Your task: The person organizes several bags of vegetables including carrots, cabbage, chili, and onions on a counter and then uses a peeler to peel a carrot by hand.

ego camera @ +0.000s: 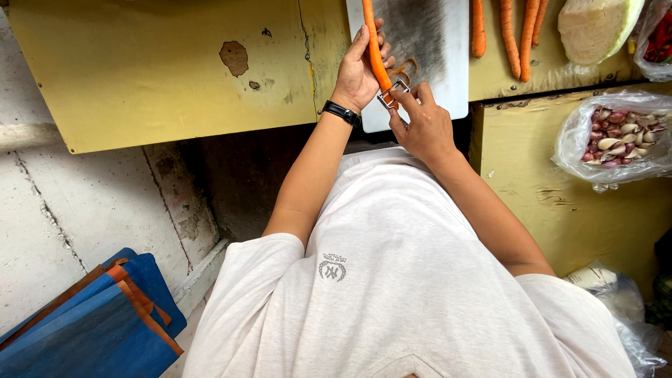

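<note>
Carrot point(373, 43) peeling going on over the white cutting board point(448, 77) up at 12 o'clock. Left hand point(359, 70) is wrapping its fingers tight around the carrot, which is sticking up past the top edge. Right hand point(425, 126) is pinching a metal peeler point(393, 92) against the carrot's lower end. More carrots point(507, 31) are lying at 1 o'clock, and a bag of garlic point(616, 136) is sitting at 3.

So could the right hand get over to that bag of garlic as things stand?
Probably yes: the bag of garlic lies open to the right hand's side with nothing between them, but the hand is holding the peeler.
</note>
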